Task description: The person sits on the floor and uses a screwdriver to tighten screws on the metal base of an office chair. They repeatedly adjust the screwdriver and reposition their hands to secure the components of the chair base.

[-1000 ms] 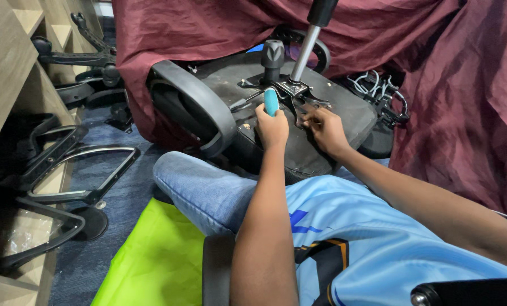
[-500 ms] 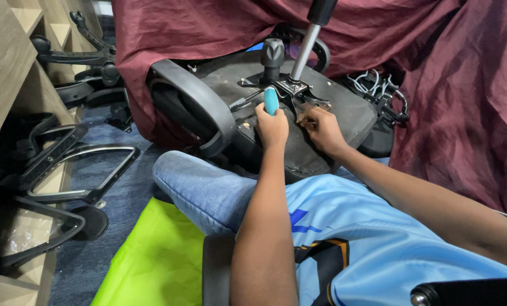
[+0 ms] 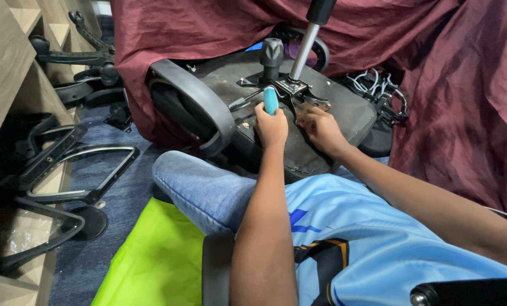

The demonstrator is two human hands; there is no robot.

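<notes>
At far left, wooden shelving (image 3: 4, 68) stands beside loose black chair armrests (image 3: 66, 170) on blue carpet. A lime-green sheet (image 3: 151, 260) lies by your denim-clad knee (image 3: 202, 187). In the centre, an overturned office chair seat (image 3: 344, 113) faces you, its underside up, a metal gas cylinder (image 3: 303, 51) rising from the mechanism plate (image 3: 290, 88). Your left hand (image 3: 271, 126) is closed around a screwdriver's turquoise handle (image 3: 270, 101), held at the plate. Just right, your right hand (image 3: 320, 127) rests on the seat with fingers curled; I cannot tell whether it holds anything. Maroon cloth (image 3: 463, 85) drapes behind and at right.
</notes>
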